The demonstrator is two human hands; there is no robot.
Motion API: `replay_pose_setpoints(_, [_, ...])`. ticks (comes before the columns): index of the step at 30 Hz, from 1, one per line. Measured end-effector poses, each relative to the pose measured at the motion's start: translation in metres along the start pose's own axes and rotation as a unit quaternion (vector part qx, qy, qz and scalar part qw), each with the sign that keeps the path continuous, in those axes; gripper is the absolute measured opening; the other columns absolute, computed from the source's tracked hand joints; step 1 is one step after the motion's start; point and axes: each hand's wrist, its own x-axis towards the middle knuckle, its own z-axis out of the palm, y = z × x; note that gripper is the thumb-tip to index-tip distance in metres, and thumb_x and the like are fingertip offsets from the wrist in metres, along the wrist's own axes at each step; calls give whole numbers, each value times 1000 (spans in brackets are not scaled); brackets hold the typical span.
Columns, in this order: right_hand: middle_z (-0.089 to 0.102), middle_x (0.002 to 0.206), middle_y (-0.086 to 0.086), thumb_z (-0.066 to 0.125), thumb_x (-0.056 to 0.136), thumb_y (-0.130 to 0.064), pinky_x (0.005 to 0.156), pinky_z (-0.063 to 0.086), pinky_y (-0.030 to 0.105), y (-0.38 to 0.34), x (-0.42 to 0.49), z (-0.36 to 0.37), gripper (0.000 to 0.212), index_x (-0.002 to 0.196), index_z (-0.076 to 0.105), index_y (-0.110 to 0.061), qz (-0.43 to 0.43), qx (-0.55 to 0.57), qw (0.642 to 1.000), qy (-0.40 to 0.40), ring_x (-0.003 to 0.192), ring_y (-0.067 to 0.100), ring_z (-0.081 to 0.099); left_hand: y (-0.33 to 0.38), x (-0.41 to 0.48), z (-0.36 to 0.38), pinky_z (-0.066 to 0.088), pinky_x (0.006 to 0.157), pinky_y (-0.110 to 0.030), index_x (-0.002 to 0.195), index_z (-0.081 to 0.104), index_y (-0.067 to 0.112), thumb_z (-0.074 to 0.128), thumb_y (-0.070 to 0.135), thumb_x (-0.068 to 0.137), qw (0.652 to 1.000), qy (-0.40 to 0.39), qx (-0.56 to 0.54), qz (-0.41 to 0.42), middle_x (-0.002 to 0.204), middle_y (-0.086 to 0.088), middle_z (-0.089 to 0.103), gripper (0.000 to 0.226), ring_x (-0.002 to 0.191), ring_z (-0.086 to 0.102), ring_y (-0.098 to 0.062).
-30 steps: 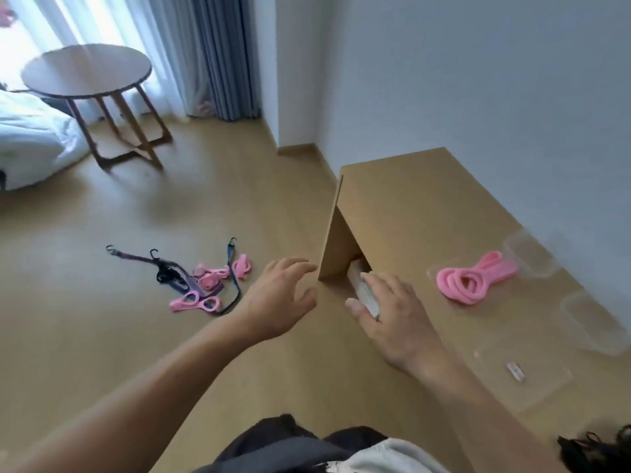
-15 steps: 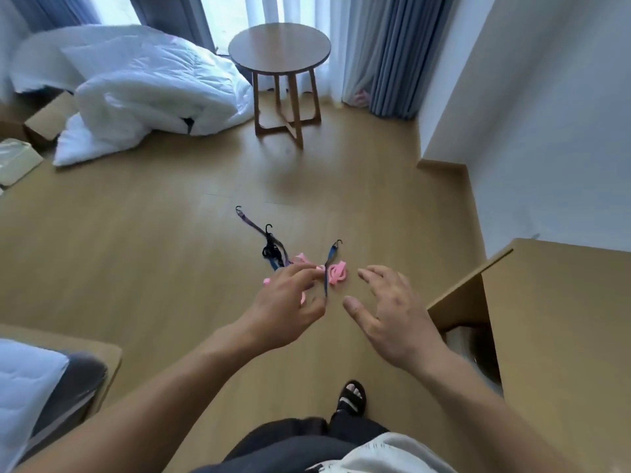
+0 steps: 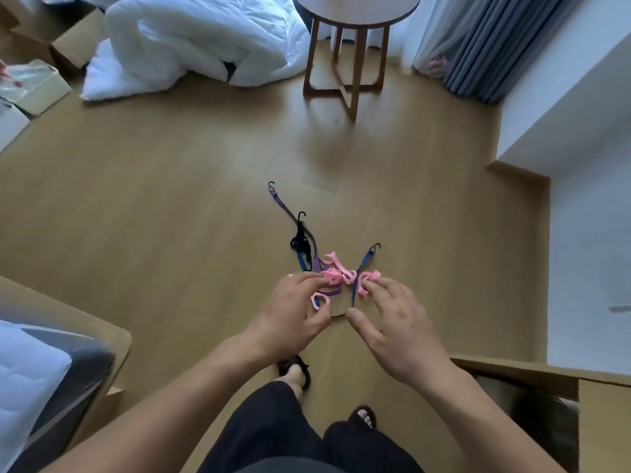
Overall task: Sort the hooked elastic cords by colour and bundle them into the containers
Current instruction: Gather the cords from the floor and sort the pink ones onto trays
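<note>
The hooked cords lie in a loose heap on the wooden floor (image 3: 164, 206), on the person's side of the round table (image 3: 355, 8) and well apart from its legs. The purple cord (image 3: 283, 206) is the longest thing in the heap. Its long axis runs on a slant, with the hooked end pointing towards the table and a little left of it, and the other end buried among the pink cords (image 3: 333, 276). The blue cord (image 3: 364, 262) slants the other way. Its black hook points towards the table's right side, and its tail trails back towards the person. A small black tangle (image 3: 298, 242) sits beside the purple cord, with one hook standing up towards the table. The pink cords are short curled loops with no single heading.

Both hands reach out over the end of the heap farthest from the table. The left hand (image 3: 290, 315) has its fingers bent over a pink loop, fingertips at the pink cords (whether it actually grips anything cannot be made out). The right hand (image 3: 399, 332) is spread wide with the thumb well apart from the fingers, and its fingertips are at a pink curl beside the blue cord; nothing is held in it.

A white duvet (image 3: 191, 39) is heaped to the left of the table, and a grey curtain (image 3: 485, 46) hangs to its right.
</note>
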Motion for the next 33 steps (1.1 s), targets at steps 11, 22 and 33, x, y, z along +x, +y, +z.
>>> replay_pose_setpoints(11, [43, 139, -9, 48, 95, -49, 106, 33, 30, 84, 175, 103, 50, 138, 46, -24, 100, 63, 992, -53, 131, 11, 33, -119, 178, 72, 27, 102, -16, 132, 56, 21, 55, 29, 93, 994, -79, 13, -69, 138, 8, 51, 39, 132, 38, -9])
replay_pose_setpoints(22, [48, 135, 5, 48, 96, -44, 103, 32, 37, 282, 349, 332, 45, 131, 51, -16, 189, 55, 971, -136, 129, 25, 37, -296, 343, 301, 47, 90, -32, 128, 59, 17, 53, 19, 91, 975, -124, -6, -183, 122, -2, 63, 37, 111, 55, -17])
replay_pose_setpoints(33, [50, 126, 10, 53, 91, -30, 92, 40, 40, 361, 474, 517, 38, 126, 54, -16, 63, -92, 982, -152, 118, 32, 44, -485, 390, 430, 42, 96, -37, 131, 54, 16, 63, 23, 84, 950, -210, 197, -123, 132, -5, 53, 48, 125, 43, -25])
